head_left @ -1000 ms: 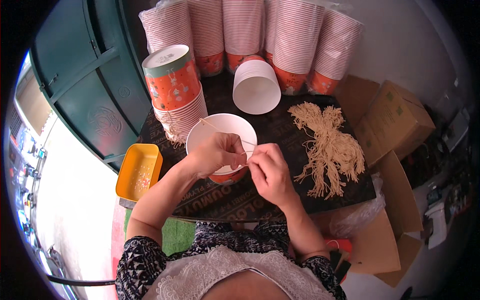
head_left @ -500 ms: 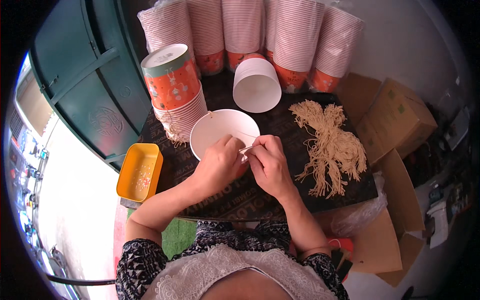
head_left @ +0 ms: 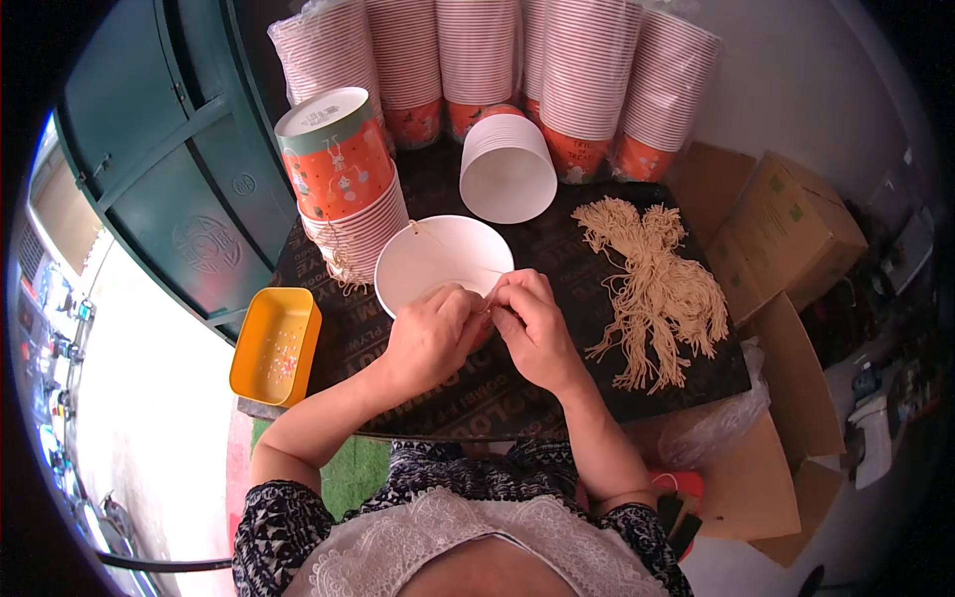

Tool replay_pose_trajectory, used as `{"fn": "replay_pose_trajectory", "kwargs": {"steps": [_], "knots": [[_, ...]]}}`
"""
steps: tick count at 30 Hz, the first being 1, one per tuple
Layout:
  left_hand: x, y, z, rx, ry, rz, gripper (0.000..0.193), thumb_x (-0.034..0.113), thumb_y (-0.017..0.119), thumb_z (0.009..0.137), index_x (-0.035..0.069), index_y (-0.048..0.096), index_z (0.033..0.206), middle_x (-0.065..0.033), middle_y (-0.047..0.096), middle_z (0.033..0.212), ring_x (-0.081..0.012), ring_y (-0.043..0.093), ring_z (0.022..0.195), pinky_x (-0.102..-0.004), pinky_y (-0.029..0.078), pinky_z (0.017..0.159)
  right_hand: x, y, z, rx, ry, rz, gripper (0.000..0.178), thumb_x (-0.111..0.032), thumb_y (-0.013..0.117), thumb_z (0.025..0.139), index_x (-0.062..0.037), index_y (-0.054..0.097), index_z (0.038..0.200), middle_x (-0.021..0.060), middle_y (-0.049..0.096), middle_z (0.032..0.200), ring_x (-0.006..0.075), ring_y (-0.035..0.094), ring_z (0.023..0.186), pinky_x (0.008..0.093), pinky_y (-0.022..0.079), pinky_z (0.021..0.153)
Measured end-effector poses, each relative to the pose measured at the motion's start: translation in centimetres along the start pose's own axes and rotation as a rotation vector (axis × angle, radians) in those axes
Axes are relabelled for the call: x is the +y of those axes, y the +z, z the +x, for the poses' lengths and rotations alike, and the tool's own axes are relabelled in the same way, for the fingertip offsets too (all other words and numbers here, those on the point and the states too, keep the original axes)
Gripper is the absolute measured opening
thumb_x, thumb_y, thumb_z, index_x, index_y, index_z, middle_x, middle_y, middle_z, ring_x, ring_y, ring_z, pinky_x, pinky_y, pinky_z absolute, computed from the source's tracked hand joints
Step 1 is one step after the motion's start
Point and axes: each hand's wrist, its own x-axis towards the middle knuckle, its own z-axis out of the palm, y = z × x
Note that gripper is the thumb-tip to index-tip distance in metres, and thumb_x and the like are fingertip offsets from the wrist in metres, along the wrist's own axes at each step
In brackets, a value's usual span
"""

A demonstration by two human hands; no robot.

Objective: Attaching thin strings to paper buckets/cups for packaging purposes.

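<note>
An orange paper bucket with a white inside point(head_left: 426, 264) stands tilted toward me, in front of both hands. My left hand point(head_left: 426, 338) is closed at its near rim, thumb and fingers pinched on a thin string. Against it, my right hand point(head_left: 534, 333) pinches the same string, fingertips almost touching the left ones. The string's end and the rim at that spot are hidden by my fingers. At the far rim a bit of tan cord point(head_left: 418, 230) shows. To the right lies a tied bundle of tan cords point(head_left: 665, 289).
An upside-down stack of orange buckets point(head_left: 333, 179), with cords hanging off it, stands left. Behind, nested buckets point(head_left: 507, 179) lie sideways before tall wrapped stacks point(head_left: 587, 80). A yellow tray point(head_left: 312, 343) holds small bits at the table's left edge. Cardboard boxes point(head_left: 796, 224) stand right.
My fingertips have drawn closer together at the bucket's rim, and the string between them shows less. The bucket and the other things stay in place.
</note>
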Motion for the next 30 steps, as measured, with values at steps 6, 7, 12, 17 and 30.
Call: {"fn": "replay_pose_trajectory", "kwargs": {"steps": [6,7,12,17,30], "knots": [[0.2,-0.4,0.3,-0.013,-0.240,-0.204,0.011,0.003,0.068,0.081,0.000,0.058,0.084,-0.0164,0.064,0.074,-0.0350,0.065,0.068,-0.0402,0.051,0.059,-0.8,0.9,-0.7,0.152,-0.082,-0.112,0.013,0.006,0.066,0.081,0.0007,0.056,0.088,0.0131,0.053,0.104,0.0299,0.053,0.095,0.0383,0.047,0.081],[0.2,-0.5,0.5,-0.029,-0.327,-0.265,0.008,0.002,0.067,0.082,-0.001,0.059,0.083,-0.0177,0.065,0.073,-0.0357,0.065,0.068,-0.0395,0.051,0.059,-0.9,1.0,-0.9,0.150,-0.081,-0.112,0.013,0.006,0.066,0.081,0.0007,0.056,0.088,0.0131,0.053,0.104,0.0299,0.053,0.095,0.0383,0.047,0.081],[0.2,-1.1,1.4,-0.094,-0.443,-0.263,0.006,0.003,0.063,0.082,-0.003,0.061,0.081,-0.0201,0.065,0.074,-0.0376,0.066,0.071,-0.0407,0.052,0.062,-1.3,1.1,-2.1,0.159,-0.187,-0.239,0.015,0.007,0.066,0.080,0.0011,0.057,0.090,0.0135,0.052,0.106,0.0311,0.053,0.095,0.0396,0.047,0.081],[0.0,-1.0,1.7,-0.078,-0.430,-0.174,0.008,0.004,0.064,0.081,-0.003,0.061,0.080,-0.0221,0.065,0.074,-0.0391,0.067,0.073,-0.0434,0.052,0.064,-1.2,0.8,-2.6,0.083,-0.235,-0.200,0.014,0.008,0.063,0.080,0.0026,0.056,0.091,0.0155,0.051,0.109,0.0323,0.053,0.097,0.0401,0.048,0.084],[0.3,-0.7,1.1,-0.037,-0.388,-0.116,0.006,0.003,0.064,0.078,-0.001,0.060,0.081,-0.0188,0.064,0.074,-0.0398,0.064,0.073,-0.0452,0.052,0.066,0.3,1.9,-2.1,0.226,-0.147,-0.011,0.010,0.003,0.062,0.087,-0.0019,0.057,0.093,0.0106,0.053,0.094,0.0273,0.055,0.086,0.0362,0.047,0.074]]}}
